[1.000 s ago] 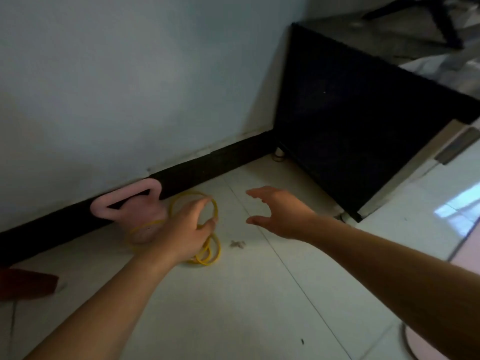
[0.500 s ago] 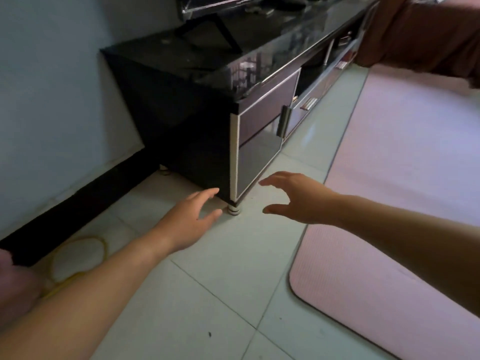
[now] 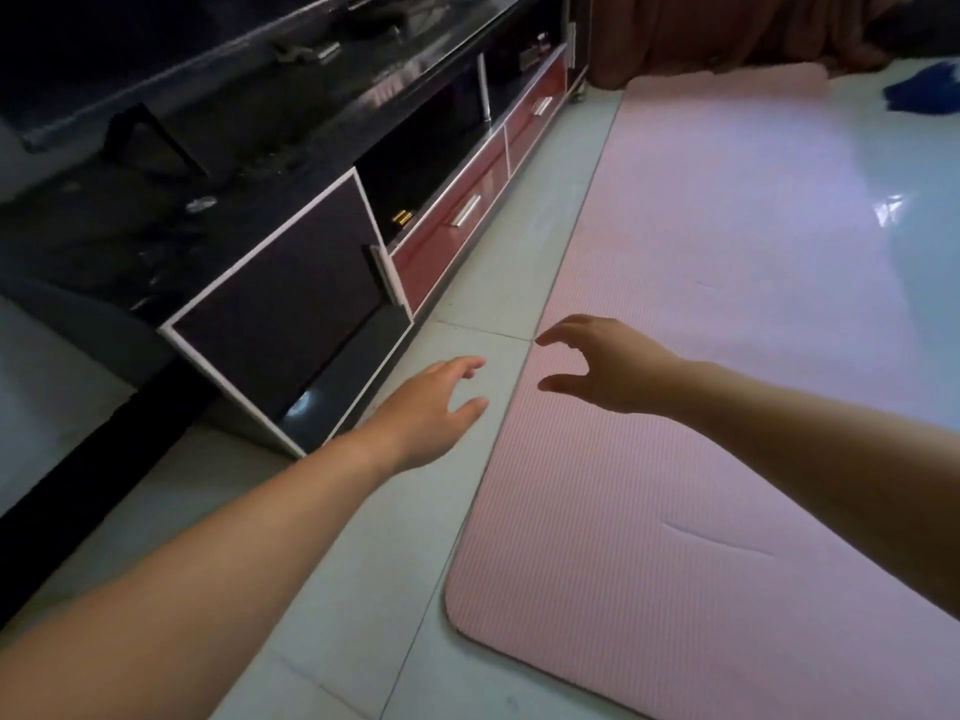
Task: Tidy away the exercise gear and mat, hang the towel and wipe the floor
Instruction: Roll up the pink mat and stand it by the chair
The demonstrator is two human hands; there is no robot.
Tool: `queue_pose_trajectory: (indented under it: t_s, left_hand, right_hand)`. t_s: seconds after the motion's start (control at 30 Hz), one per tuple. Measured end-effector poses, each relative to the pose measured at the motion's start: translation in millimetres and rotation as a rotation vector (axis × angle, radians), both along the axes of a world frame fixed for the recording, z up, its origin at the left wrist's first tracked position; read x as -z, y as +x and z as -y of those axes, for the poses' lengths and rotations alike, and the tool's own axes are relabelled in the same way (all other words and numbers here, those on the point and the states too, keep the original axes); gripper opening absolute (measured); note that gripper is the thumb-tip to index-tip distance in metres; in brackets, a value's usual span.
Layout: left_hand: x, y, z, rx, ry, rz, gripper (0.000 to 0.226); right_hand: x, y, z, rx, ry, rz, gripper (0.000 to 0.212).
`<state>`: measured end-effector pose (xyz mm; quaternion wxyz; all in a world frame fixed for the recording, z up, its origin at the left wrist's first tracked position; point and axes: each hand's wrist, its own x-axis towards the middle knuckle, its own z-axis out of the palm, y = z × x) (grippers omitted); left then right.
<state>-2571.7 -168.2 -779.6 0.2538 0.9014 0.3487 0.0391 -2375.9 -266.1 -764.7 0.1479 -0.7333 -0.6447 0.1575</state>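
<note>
The pink exercise mat (image 3: 701,356) lies flat and unrolled on the tiled floor (image 3: 363,589), with its long left edge running alongside the TV cabinet (image 3: 291,304). We judge the step in hand to be taking up the mat, and nothing is gripped yet. Our right hand (image 3: 608,371) hovers over the mat's left edge, thumb and fingers spread in a loose claw and holding nothing. Our left hand (image 3: 431,413) hangs over the bare tile just beside that edge, fingers relaxed and empty.

To do this well, we would go to the short near end by the rounded corner (image 3: 467,621) rather than the long side. We would set both hands wide on it and roll tight and square, so the roll does not cone. The shallow crease (image 3: 717,543) near that end may need pressing flat as we pass. A blue cloth (image 3: 919,90) lies on the floor far off to the right, clear of the rolling path.

The cabinet's dark door (image 3: 280,324) is closed, so its contents are hidden. The two red drawers (image 3: 447,241) are closed as well. The open compartment (image 3: 431,142) above them is mostly shadow. At its front lip sit some small gold-coloured things (image 3: 401,217), too small for us to name.
</note>
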Motion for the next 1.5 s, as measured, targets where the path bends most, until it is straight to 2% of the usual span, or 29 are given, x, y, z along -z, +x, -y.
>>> queue_pose_trajectory:
  t_s: [0.17,0.43,0.57,0.7,0.9,1.07,1.17,1.37,1.5]
  left_hand:
    - [0,76,-4,0.105,0.051,-0.104,0.048]
    - [36,124,-13,0.366,0.12,-0.329,0.049]
    - [86,148,2,0.375,0.093,-0.289,0.048]
    - [157,153,50,0.355,0.031,-0.266,0.048]
    - [229,101,115,0.424,-0.018,-0.482,0.061]
    - [238,84,116,0.514,0.033,-0.525,0.069]
    - [241,81,116,0.524,0.026,-0.509,0.069]
    - [244,63,122,0.54,0.065,-0.485,0.069]
    - [241,52,127,0.633,0.043,-0.526,0.075]
  right_hand:
    - [28,70,26,0.099,-0.015,-0.03,0.055]
    - [77,113,41,0.231,-0.09,-0.033,0.053]
    - [109,119,67,0.35,-0.155,-0.041,0.054]
    - [162,99,115,0.462,-0.223,-0.058,0.056]
    - [234,42,169,0.564,-0.335,-0.043,0.068]
    - [269,2,183,0.53,-0.475,0.013,0.073]
    - [274,-16,192,0.528,-0.431,0.022,0.081]
    - [276,-46,204,0.483,-0.401,0.149,0.07]
    - [273,-59,217,0.426,-0.386,0.099,0.072]
